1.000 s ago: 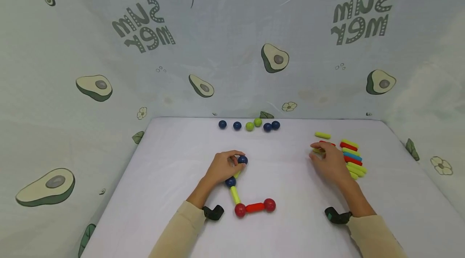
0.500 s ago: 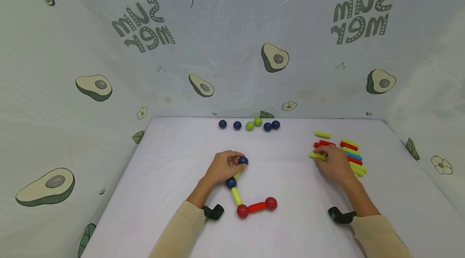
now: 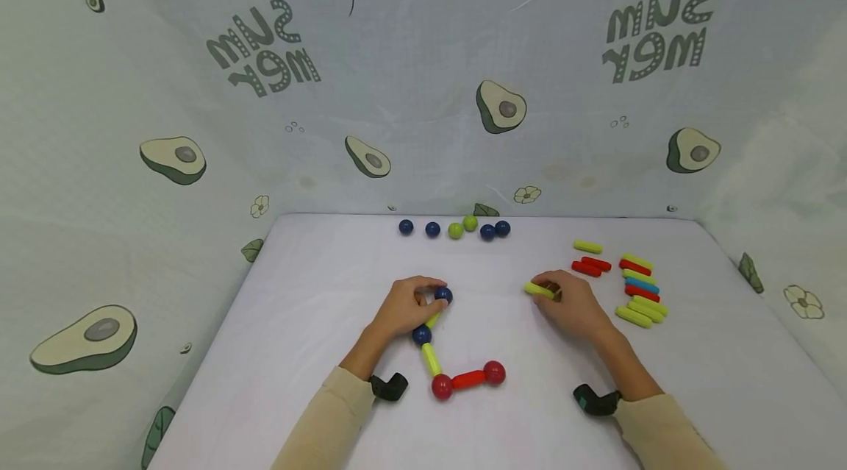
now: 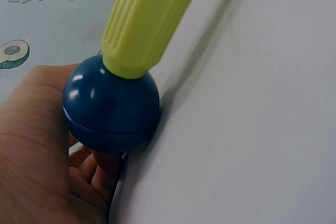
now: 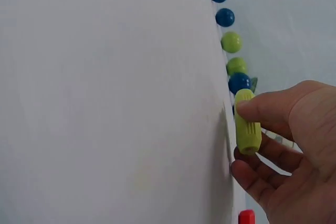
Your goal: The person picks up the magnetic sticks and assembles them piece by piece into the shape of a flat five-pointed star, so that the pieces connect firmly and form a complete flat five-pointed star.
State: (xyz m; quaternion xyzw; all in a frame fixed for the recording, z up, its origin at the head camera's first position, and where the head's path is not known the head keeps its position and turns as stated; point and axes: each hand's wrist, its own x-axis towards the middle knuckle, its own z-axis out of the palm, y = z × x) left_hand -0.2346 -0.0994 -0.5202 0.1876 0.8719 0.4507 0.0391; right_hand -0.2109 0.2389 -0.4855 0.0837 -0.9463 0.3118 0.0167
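Thumb and fingers of my left hand (image 3: 409, 306) grip the blue ball (image 3: 444, 295) at the far end of a joined chain. From that ball a yellow rod (image 3: 432, 320), partly hidden by the hand, runs to a second blue ball (image 3: 421, 335). Another yellow rod (image 3: 431, 359) links it to a red ball (image 3: 442, 387), and a red rod (image 3: 468, 379) joins that to a second red ball (image 3: 494, 372). My right hand (image 3: 573, 306) pinches a loose yellow rod (image 5: 248, 124), ribbed along its side, to the right of the chain.
Several blue balls (image 3: 406, 227) and two green balls (image 3: 455, 231) line the far edge of the white table (image 3: 317, 271). To the right lie two red rods (image 3: 587, 268), a lone yellow rod (image 3: 587, 246) and a column of rods, among them a blue one (image 3: 641, 285).
My right hand has picked the yellow rod from beside the red rods and carried it left toward the chain. The left hand stays on its blue ball; the chain has shifted slightly.
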